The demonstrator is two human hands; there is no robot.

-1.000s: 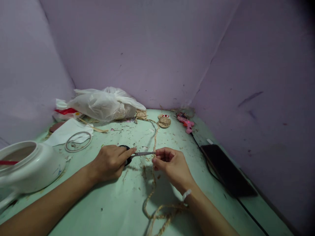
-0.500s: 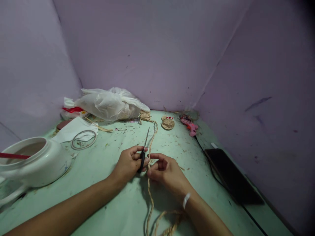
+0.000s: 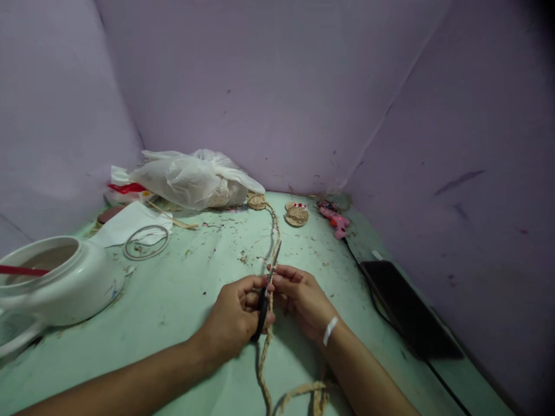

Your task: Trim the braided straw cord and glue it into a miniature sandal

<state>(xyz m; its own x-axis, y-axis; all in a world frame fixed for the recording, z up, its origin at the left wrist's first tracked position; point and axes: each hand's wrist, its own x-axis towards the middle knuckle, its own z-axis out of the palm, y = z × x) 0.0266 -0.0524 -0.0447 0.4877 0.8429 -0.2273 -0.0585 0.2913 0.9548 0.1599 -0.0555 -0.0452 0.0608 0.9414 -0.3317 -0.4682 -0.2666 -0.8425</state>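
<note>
A tan braided cord (image 3: pixel 263 370) runs from the near edge up between my hands to a small woven disc (image 3: pixel 256 201) beside the plastic bag. My left hand (image 3: pixel 236 315) is closed around black-handled scissors (image 3: pixel 262 312), whose blades point away from me and lie along the cord. Just right of the blades, my right hand (image 3: pixel 299 297) pinches the cord between thumb and fingers. More of the cord lies heaped by my right forearm. Farther back sit round woven pieces (image 3: pixel 297 215) with red dots on one.
A white pot (image 3: pixel 93 283) with a red stick stands at left, near a metal ring (image 3: pixel 146 242) and white paper (image 3: pixel 134 222). A white plastic bag (image 3: pixel 191 179) lies against the wall. At right are a pink glue gun (image 3: pixel 335 222), its cable and a dark phone (image 3: pixel 410 309).
The scissors have shifted right and nearer to me, and their blades now overlap the cord. My right hand has moved slightly right and pinches the cord farther up.
</note>
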